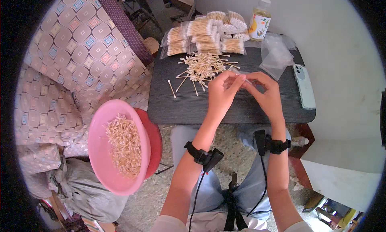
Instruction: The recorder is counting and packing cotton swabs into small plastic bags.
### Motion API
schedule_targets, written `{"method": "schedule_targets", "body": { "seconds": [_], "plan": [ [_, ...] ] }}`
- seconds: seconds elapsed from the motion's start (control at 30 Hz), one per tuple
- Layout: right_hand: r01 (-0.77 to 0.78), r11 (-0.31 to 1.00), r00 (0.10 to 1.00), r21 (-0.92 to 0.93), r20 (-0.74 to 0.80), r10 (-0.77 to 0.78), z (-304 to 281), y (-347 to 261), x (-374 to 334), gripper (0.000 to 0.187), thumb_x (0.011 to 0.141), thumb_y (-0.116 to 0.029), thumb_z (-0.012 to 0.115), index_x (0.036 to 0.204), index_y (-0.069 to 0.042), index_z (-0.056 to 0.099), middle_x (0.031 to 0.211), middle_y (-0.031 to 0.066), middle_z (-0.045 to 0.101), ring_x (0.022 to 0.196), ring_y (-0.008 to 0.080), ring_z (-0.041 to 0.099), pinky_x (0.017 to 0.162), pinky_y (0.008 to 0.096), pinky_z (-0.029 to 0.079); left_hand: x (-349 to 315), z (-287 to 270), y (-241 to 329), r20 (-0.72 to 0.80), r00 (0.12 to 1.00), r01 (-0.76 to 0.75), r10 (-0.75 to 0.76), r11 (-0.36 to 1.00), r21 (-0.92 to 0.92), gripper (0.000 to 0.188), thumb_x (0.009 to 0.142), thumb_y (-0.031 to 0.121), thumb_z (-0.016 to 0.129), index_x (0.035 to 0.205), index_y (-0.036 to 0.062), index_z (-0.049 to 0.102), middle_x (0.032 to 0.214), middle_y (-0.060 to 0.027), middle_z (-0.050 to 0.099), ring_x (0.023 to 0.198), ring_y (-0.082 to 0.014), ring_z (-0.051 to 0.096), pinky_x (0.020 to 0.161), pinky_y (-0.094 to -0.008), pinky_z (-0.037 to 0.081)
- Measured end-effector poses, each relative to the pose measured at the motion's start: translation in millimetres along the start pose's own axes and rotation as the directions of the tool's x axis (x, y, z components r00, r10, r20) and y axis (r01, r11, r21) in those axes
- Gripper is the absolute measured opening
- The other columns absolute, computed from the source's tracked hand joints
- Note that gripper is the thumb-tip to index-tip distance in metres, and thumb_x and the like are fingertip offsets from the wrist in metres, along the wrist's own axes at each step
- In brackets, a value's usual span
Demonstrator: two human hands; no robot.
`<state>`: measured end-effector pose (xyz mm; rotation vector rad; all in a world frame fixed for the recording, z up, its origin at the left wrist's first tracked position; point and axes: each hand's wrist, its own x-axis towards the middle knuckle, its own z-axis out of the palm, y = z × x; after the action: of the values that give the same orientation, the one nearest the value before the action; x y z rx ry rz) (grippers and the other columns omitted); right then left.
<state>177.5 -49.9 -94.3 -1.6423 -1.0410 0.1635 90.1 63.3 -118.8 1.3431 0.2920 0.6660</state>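
Note:
Above the right half of the black table (181, 111), my left hand (222, 89) and my right hand (266, 93) meet at the fingertips. Both are closed in a pinch on a small clear plastic bag (237, 71), mostly hidden by the fingers. Just left of my left hand lies a loose heap of cotton swabs (203, 65) with wooden sticks and white tips. A few single swabs (171, 88) lie apart at its left edge. Behind the heap, clear bags packed with swabs (201, 28) are stacked several high.
A bottle of yellow liquid (259, 21) stands at the back right, beside loose clear bags (276, 55). A pale phone (304, 87) lies along the right edge. Left of the table, a pink basin (96, 151) of swabs rests on a red stool (156, 147). A wall borders the right.

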Motion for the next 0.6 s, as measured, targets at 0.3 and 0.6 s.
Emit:
{"method": "schedule_targets", "body": {
  "seconds": [0.3,0.6],
  "plan": [
    [0.195,0.952,0.970,-0.236,-0.098,-0.223,9.8,-0.2,2.0,0.011,0.076,-0.006,0.062,0.084,0.000,0.063,0.081,0.0124,0.063,0.074,0.0263,0.060,0.068,0.0341,0.047,0.8,-0.8,-2.5,-0.076,0.990,-0.114,0.121,0.990,0.088,0.014,0.085,0.012,0.062,0.084,-0.0019,0.060,0.077,-0.0049,0.064,0.070,-0.0073,0.059,0.062,-0.0200,0.047],
    [0.148,0.941,0.971,-0.305,-0.138,-0.197,14.4,-2.7,3.2,0.009,0.075,-0.007,0.063,0.081,0.000,0.061,0.078,0.0116,0.061,0.070,0.0257,0.057,0.061,0.0327,0.046,3.0,-2.0,1.9,-0.062,0.979,-0.172,0.194,0.950,0.262,0.011,0.083,0.008,0.063,0.081,-0.0027,0.062,0.076,-0.0027,0.064,0.069,-0.0064,0.059,0.063,-0.0194,0.047]
  ]
}}
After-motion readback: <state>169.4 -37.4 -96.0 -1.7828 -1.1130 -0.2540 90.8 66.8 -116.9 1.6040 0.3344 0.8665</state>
